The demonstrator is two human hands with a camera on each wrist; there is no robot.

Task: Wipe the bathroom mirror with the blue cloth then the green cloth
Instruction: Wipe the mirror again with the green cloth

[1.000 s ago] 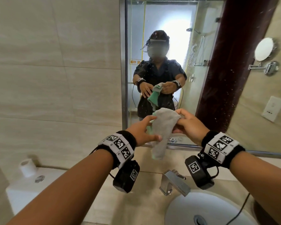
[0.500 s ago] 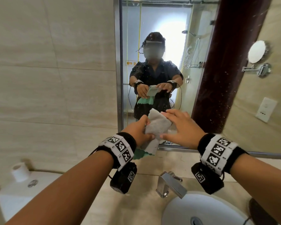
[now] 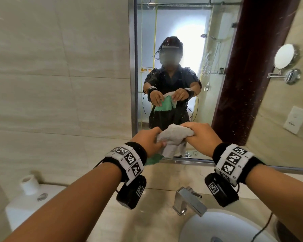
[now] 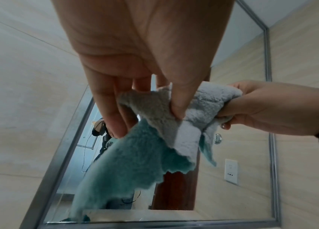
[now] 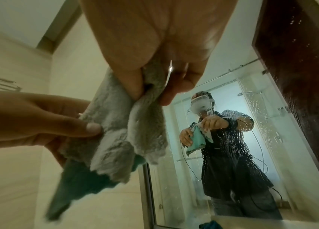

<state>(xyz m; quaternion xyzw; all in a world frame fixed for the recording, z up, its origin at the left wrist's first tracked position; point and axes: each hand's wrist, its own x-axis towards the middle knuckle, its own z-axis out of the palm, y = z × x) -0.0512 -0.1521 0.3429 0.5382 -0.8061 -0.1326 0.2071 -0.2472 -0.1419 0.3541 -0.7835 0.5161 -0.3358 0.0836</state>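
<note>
Beige tile fills the wall on your left, with a toilet roll (image 3: 28, 183) on the cistern below it, and the mirror (image 3: 234, 95) rises ahead above the bench (image 3: 157, 180); its glass is speckled with droplets, thickest over the dark door reflected on the right.

Your left hand (image 3: 148, 140) pinches the pale cloth (image 3: 173, 139) between thumb and fingers, and the green cloth (image 3: 153, 159) hangs from under that same hand, its lower edge showing just below your wrist. The left wrist view shows the green one draped behind the pale one, both caught in the one pinch. Your right hand (image 3: 198, 135) is curled tight round the other end of the pale cloth, which I take to be the blue one, though it reads grey-blue here.

You look to be parting the two cloths, well short of the glass. Loosen your left thumb enough to free the pale layer only, and draw it away with your right. Keep the green one clamped under your left fingers so it does not drop toward the tap (image 3: 189, 200) and sink (image 3: 196, 229). Bunch the pale cloth into a flat pad before you start at the top of the mirror.
</note>
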